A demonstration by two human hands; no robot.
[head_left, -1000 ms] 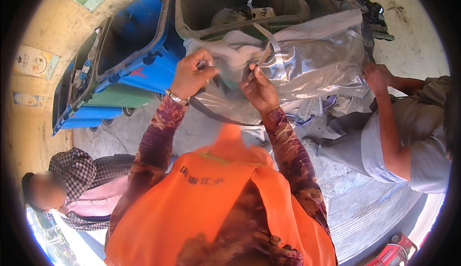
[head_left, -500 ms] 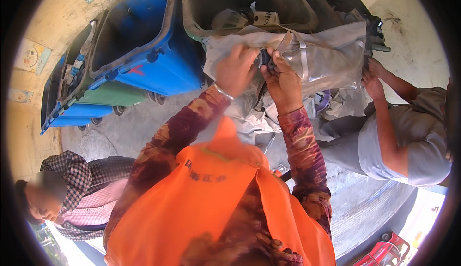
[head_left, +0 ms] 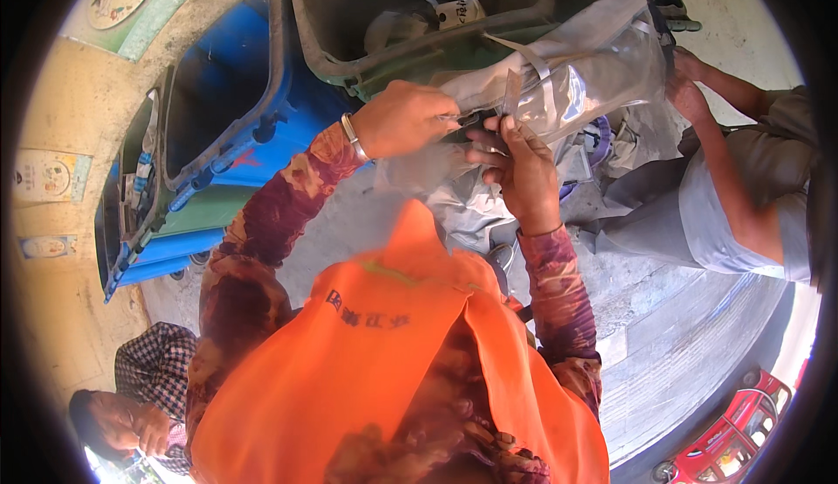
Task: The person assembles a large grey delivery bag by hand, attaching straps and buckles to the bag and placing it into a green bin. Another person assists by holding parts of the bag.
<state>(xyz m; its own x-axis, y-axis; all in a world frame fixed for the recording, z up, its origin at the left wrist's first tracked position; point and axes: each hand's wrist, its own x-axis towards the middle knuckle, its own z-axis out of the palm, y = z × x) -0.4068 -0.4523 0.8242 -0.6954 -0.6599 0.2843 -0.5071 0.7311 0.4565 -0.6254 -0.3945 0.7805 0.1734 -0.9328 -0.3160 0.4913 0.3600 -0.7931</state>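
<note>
Beside the clear plastic bag (head_left: pixel 602 74), below the near rim of the green bin (head_left: pixel 349 69), a small dark item (head_left: pixel 491 140) is pinched, seemingly for steadiness, by the right hand's (head_left: pixel 531 178) fingers, while the left hand's (head_left: pixel 401 122) are pressed together.

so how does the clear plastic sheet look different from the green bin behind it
The plastic sheet is pale and see-through; the green bin is solid-coloured. The plastic sheet is limp and creased, while the green bin keeps a stiff, rounded rim. The plastic sheet is draped in front; the green bin stands open, with a white item inside. Both look like plastic.
</note>
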